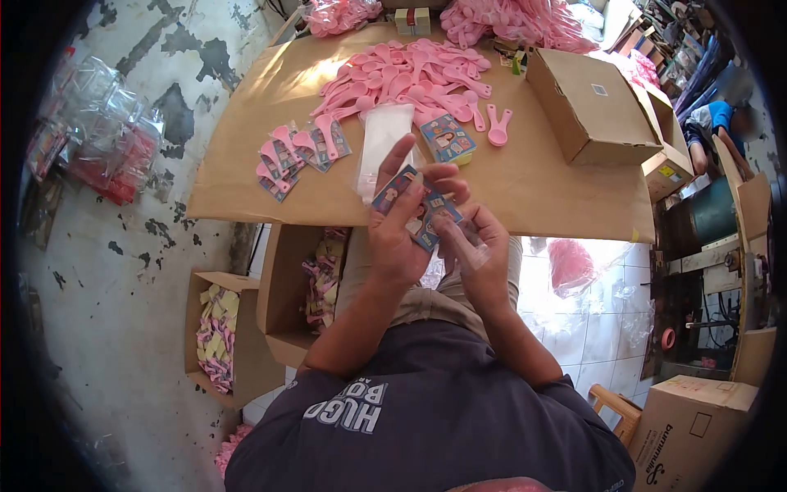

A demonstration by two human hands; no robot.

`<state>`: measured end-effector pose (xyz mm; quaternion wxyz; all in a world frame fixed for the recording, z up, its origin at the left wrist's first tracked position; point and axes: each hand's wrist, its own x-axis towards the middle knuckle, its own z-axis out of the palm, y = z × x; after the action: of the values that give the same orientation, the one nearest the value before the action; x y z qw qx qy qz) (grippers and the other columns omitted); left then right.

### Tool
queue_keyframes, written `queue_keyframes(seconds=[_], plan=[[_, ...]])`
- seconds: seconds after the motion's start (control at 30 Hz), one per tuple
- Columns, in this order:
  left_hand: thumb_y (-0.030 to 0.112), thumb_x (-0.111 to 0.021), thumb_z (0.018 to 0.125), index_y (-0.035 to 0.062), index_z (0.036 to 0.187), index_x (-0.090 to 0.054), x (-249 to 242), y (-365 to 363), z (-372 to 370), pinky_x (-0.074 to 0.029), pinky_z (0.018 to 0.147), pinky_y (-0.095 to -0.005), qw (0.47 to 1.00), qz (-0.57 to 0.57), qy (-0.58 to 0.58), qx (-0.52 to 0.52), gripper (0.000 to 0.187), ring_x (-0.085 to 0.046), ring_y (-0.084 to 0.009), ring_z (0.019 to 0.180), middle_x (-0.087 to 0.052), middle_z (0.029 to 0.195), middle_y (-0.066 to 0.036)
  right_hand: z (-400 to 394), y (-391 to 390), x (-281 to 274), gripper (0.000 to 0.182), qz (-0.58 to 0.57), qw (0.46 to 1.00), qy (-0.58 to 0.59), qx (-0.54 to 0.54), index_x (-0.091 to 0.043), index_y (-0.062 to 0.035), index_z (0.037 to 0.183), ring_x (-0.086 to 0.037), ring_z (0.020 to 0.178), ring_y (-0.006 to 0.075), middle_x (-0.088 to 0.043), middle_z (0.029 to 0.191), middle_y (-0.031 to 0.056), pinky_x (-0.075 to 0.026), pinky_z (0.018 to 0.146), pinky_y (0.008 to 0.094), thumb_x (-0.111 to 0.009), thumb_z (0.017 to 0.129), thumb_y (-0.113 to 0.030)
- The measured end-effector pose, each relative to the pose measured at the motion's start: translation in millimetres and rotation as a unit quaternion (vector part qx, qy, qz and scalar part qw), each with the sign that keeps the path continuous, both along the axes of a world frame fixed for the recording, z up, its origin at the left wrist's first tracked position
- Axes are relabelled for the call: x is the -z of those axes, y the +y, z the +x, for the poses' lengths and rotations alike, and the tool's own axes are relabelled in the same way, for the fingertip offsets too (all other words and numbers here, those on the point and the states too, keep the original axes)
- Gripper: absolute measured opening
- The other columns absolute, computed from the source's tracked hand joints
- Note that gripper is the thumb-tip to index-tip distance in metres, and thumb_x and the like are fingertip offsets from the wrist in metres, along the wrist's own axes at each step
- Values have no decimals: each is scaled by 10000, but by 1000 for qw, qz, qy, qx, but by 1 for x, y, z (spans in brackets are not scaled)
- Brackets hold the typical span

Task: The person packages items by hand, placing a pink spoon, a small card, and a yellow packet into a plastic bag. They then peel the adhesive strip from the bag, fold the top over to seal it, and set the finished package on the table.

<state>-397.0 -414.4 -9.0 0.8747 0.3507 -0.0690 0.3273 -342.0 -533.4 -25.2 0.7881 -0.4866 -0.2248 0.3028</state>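
Note:
My left hand (395, 234) is closed around a blue printed card (425, 232) near the table's front edge, thumb lying across its face. At the card's lower right, my right hand (485, 250) pinches a clear plastic bag (466, 246) that overlaps the card. Just beyond my hands, a stack of clear bags (385, 135) lies beside a block of similar printed cards (448, 138). To the left, several pink spoons (325, 137) rest on printed cards. A large heap of pink spoons (393, 74) covers the table's far middle, with more pink spoons (498, 129) at its right.
The cardboard-covered table (566, 197) carries a closed carton (594, 107) at right and bagged pink items (516, 25) at the back. Cartons of small packets (217, 336) stand on the floor at lower left. Another person (717, 119) is at far right.

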Motion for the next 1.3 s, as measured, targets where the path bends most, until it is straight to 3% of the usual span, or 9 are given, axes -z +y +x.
queue_keyframes(seconds=[0.1,0.27,0.37,0.53,0.73,0.97,1.17,1.23,1.3], plan=[[142,-505,1066,41,1563,-286,-3,-3,5,-570,942,-446,1000,-17,16,3,553,-673,-221,944,-637,1046,-127,2,17,14,193,11,998,-40,49,-571,-60,905,-536,705,22,-608,808,-9,-420,581,198,-753,949,-106],[174,-536,1076,55,1481,-415,7,20,8,-560,860,-376,998,-52,40,8,439,-658,-181,865,-638,949,-95,4,30,15,209,25,982,-108,153,-609,-48,970,-514,716,37,-569,859,-6,-415,591,215,-800,885,-58],[211,-567,1069,56,1419,-474,21,53,7,-552,845,-357,992,-109,60,-18,394,-630,-138,807,-623,905,-56,18,16,-1,202,-88,863,-478,139,-740,-89,978,-584,685,136,-598,865,66,-470,579,288,-833,803,-50],[231,-612,1048,53,1308,-566,18,111,-17,-541,840,-304,970,-216,55,-102,318,-576,-118,765,-583,896,-23,80,4,-19,73,-180,830,-497,178,-728,-48,919,-578,589,165,-649,785,60,-453,515,314,-764,870,-89],[292,-611,1052,90,1329,-552,30,118,-47,-528,846,-336,976,-152,74,-134,348,-569,-107,782,-581,891,-4,218,26,0,215,-310,651,-669,181,-724,-78,1118,-652,1066,276,-711,1135,96,-512,934,411,-642,921,-61],[252,-612,1051,76,1327,-542,49,122,-91,-517,841,-313,969,-150,97,-171,335,-551,-117,795,-556,901,-27,215,14,1,203,-410,623,-661,79,-731,-75,1110,-618,1154,297,-684,1198,109,-508,963,424,-670,922,-122],[314,-581,1065,83,1371,-530,71,135,-111,-517,859,-342,963,-134,119,-200,386,-571,-119,802,-587,921,-18,193,-16,-1,163,-419,680,-592,106,-694,-24,1005,-647,973,323,-661,983,131,-516,851,429,-674,955,-178],[332,-593,1057,91,1369,-536,66,137,-103,-509,898,-355,970,-135,91,-181,398,-582,-134,838,-604,959,-26,188,-20,-4,189,-423,752,-496,94,-674,-7,999,-655,846,334,-670,929,143,-528,768,409,-699,941,-186],[348,-601,1051,97,1366,-535,51,133,-89,-502,916,-359,970,-124,78,-195,408,-586,-143,858,-610,979,-28,181,-22,0,189,-434,730,-510,133,-671,-5,1005,-656,793,287,-676,890,123,-523,723,380,-709,941,-178]])
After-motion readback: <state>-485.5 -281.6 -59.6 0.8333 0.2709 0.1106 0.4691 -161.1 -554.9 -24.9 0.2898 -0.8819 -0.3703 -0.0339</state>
